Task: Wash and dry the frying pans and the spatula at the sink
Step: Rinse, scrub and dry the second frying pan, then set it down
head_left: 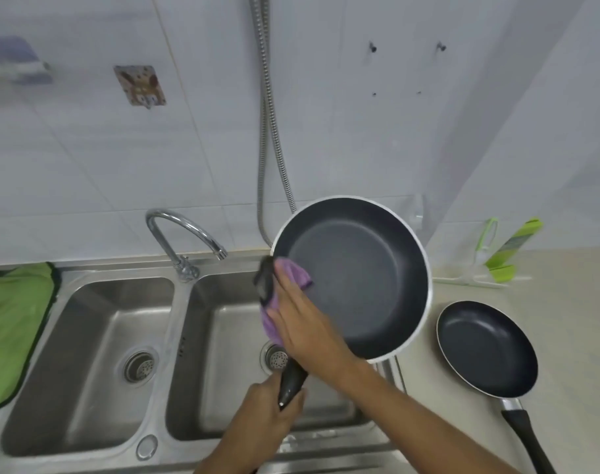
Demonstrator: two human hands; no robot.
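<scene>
**Right hand wipes big pan over sink**

Right hand (302, 319): fingers straight and together, pressed flat on a purple cloth (297, 273) against the inside wall of the big pan (360, 278), at the pan's 9 o'clock. Thumb hidden under the palm, so can't tell if it pinches the rim. The forearm comes in from 5 o'clock and crosses over the pan's lower edge.

A dark blurred shape (265, 280) sits at the rim beside the cloth; can't make out what it is.

Left hand (261, 415), at 6 o'clock of the right hand: fingers curled round the black handle (291, 381). Upper handle hidden behind the right hand.

The big pan is tilted with its inside toward the camera, held over the right basin of the sink (230, 323).

A small pan (486, 350) lies on the counter (572, 336) at the big pan's 4 o'clock, handle cut off at the frame's bottom edge.

Tap (186, 234) at 10 o'clock. Green towel (15, 323) at 9 o'clock, cut off by the frame's left edge.
</scene>
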